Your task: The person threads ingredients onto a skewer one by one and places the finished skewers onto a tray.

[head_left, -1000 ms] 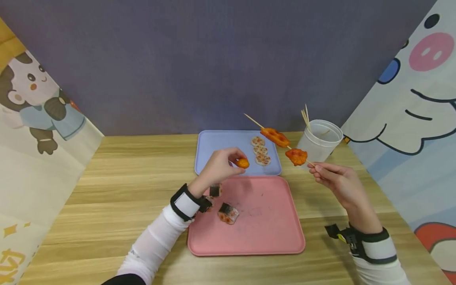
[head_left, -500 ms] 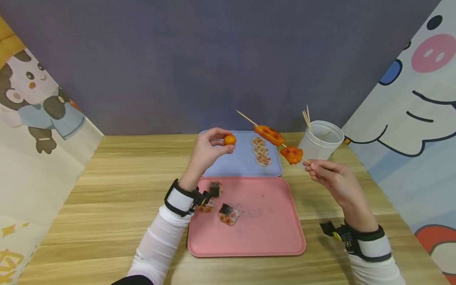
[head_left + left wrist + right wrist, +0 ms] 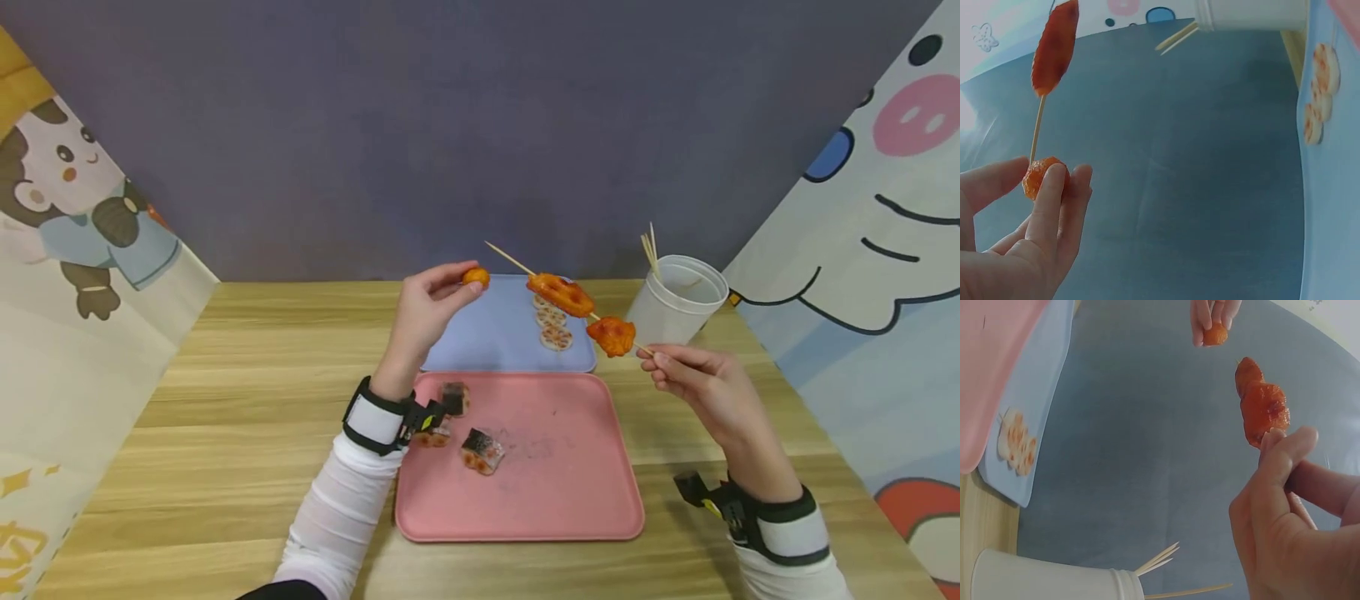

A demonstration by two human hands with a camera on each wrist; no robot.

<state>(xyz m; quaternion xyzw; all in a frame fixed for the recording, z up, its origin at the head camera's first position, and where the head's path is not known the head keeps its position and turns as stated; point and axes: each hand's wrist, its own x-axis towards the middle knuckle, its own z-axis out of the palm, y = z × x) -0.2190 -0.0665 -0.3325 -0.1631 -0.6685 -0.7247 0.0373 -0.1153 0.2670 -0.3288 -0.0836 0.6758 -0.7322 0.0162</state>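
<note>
Both hands engaged: orange ball in the left, loaded skewer in the right

Left hand: thumb and fingers close in a pinch on a small orange ball, spread no wider than the ball itself. The ball is held in the air over the far left part of the blue tray.

Right hand: thumb and fingertips pinch the near end of a wooden skewer with no visible slack. The skewer carries two items: a long, glazed orange-red piece and, nearer the hand, a lumpy orange piece. It slants towards the left hand; its bare pointed tip lies near the ball, with a gap between them in the head view.

Surroundings: three browned round slices stand in a row at the right of the blue tray, the farthest partly covered by the long piece. The pink tray, on the person's side of the blue one, bears dark-topped pieces at its left; the left wrist camera partly obscures one. A white bucket on the wooden table, right of the blue tray, contains thin sticks.
</note>
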